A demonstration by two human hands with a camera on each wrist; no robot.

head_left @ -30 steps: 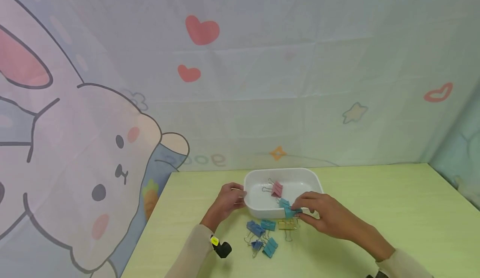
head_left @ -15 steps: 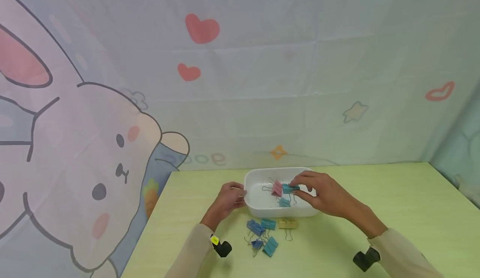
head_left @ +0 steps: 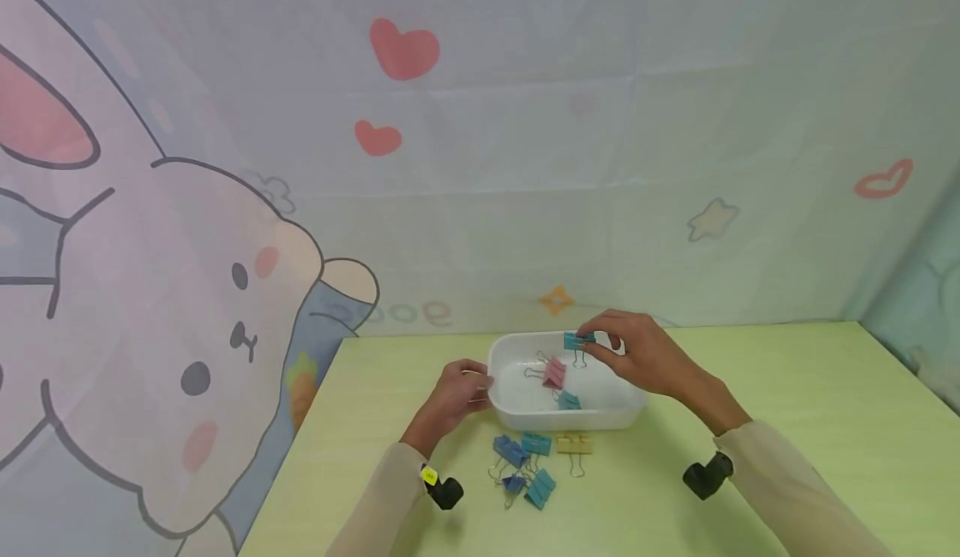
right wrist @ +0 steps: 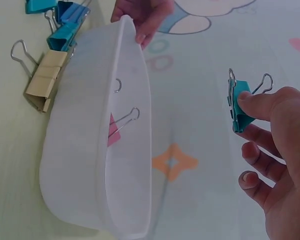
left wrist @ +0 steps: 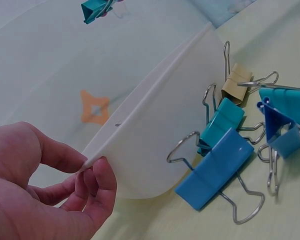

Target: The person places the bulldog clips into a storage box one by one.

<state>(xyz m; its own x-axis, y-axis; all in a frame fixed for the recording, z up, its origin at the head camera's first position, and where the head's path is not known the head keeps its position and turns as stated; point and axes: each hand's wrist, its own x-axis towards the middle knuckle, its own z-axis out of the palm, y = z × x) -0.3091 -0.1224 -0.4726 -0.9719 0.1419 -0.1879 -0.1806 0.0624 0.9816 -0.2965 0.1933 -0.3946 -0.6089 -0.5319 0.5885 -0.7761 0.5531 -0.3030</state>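
My right hand (head_left: 640, 352) pinches a teal binder clip (right wrist: 242, 106) between thumb and forefinger, held up over the back right of a white plastic box (head_left: 525, 420). At the box's left end, my left hand (head_left: 455, 397) grips the rim between thumb and fingers, as the left wrist view shows closely. Inside the box lie a pink binder clip (head_left: 554, 373) and a light teal binder clip (head_left: 568, 401).
In front of the box several binder clips lie on the pale green table (head_left: 750, 424): a yellow clip (head_left: 574, 445), a blue clip (head_left: 511, 451), a small dark blue clip (head_left: 513, 484) and teal clips (head_left: 539, 489). A printed cloth (head_left: 510, 232) hangs behind.
My right hand has carried the teal binder clip from the box's front rim, across the inside, to above its back right. My left hand stays at the left rim.
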